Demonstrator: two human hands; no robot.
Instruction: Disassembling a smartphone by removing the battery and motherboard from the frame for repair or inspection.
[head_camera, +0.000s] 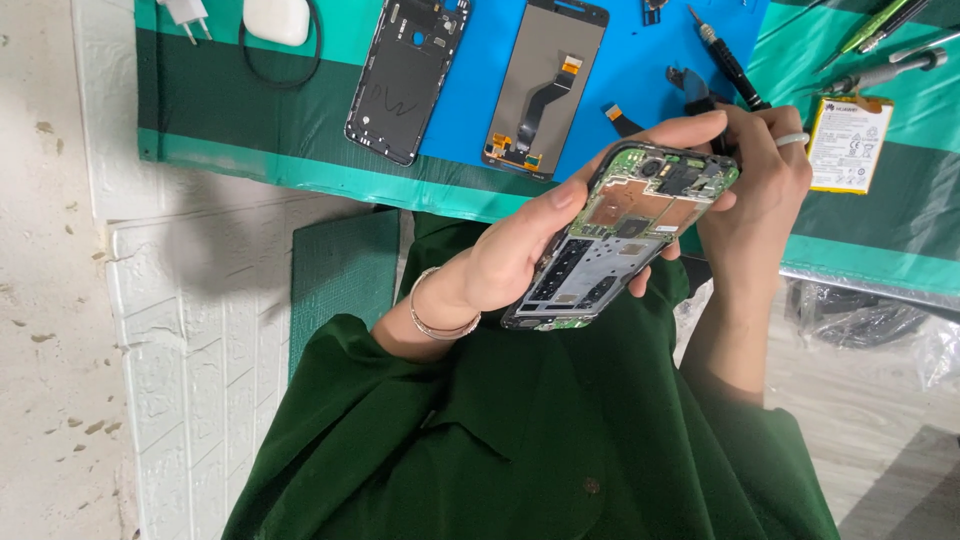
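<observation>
While a dark green garment (520, 440) fills the nearest part of the view, the left hand (520, 250) rises from it, a thin bracelet (440, 320) on its wrist, fingers curled around the edges of an opened phone frame (625, 235) with its circuit board exposed. Just beyond, the right hand (760, 180), a pale ring on one finger, pinches a black-handled screwdriver (730, 65) against the frame's upper corner. Farther off, on the blue mat (630, 70), lie a display panel (545, 85) with its ribbon cable and a dark back cover (405, 75). A battery (848, 143) rests to the right on the green mat (250, 110), and a white case (277, 20) sits at the far edge.
</observation>
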